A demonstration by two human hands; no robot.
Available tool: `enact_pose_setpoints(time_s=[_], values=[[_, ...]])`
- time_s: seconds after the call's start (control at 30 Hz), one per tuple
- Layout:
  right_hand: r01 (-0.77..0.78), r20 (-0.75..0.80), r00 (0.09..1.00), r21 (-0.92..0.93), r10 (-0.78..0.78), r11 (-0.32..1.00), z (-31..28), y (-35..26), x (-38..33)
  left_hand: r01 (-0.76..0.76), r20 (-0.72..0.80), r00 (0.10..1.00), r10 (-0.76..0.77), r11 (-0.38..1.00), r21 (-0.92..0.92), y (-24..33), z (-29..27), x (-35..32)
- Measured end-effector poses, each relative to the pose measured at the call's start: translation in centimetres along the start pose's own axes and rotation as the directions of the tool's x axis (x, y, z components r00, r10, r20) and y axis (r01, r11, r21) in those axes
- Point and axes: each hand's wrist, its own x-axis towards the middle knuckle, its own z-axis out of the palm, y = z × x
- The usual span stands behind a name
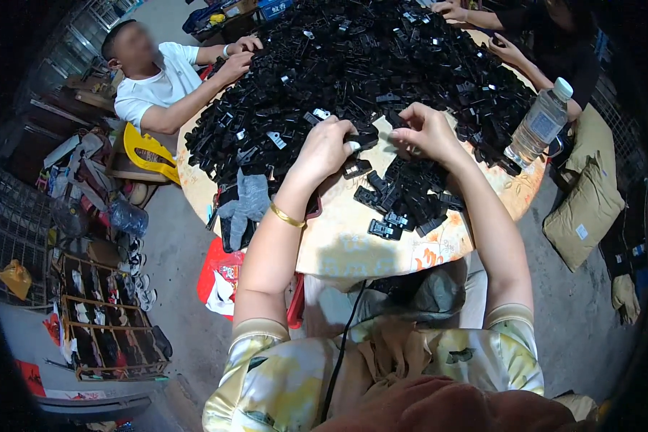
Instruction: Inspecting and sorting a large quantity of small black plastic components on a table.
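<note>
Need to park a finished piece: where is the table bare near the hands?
Bare tablecloth lies along the near table edge, between the grey glove and the small cluster of black parts, under the left hand. A narrower strip lies near the water bottle. Beyond the right hand, the big pile crowds everything.

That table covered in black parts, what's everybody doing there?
A person sits at a round table heaped with small black plastic parts. Their left hand holds one black piece at the heap's edge, and the right hand works at it from the other side. A smaller batch lies nearer them. Two co-workers also have their hands in the heap. A water bottle stands at the right edge, a grey glove at the left.
</note>
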Motion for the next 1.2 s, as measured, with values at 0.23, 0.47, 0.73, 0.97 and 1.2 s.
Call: enact_pose_setpoints(time_s=[0.23,0.47,0.73,0.97,1.2], values=[[0.255,-0.123,0.965,0.225,-0.232,0.941,0.7,-2.1,-1.4,0.078,-0.029,0.994,-0.106,0.866,-0.494,2.4,0.7,0.3],[0.409,-0.085,0.912,0.285,-0.402,0.867,0.3,-2.4,-1.6,0.107,0.055,0.974,-0.219,0.233,-0.967,2.7,1.7,0.6],[0.437,-0.252,0.894,0.301,-0.371,0.848,0.8,-2.7,-1.8,0.169,0.15,0.972,-0.181,0.091,-0.981,2.8,1.8,0.6],[0.647,-0.264,0.662,-0.271,-0.701,0.713,0.7,-3.7,-2.1,0.1,0.04,0.972,-0.234,0.251,-0.963,4.2,1.4,0.4],[0.584,-0.224,0.752,-0.212,-0.62,0.784,1.5,-4.1,-2.7,0.185,0.17,0.926,-0.338,0.014,-0.983,3.0,1.9,0.2]])
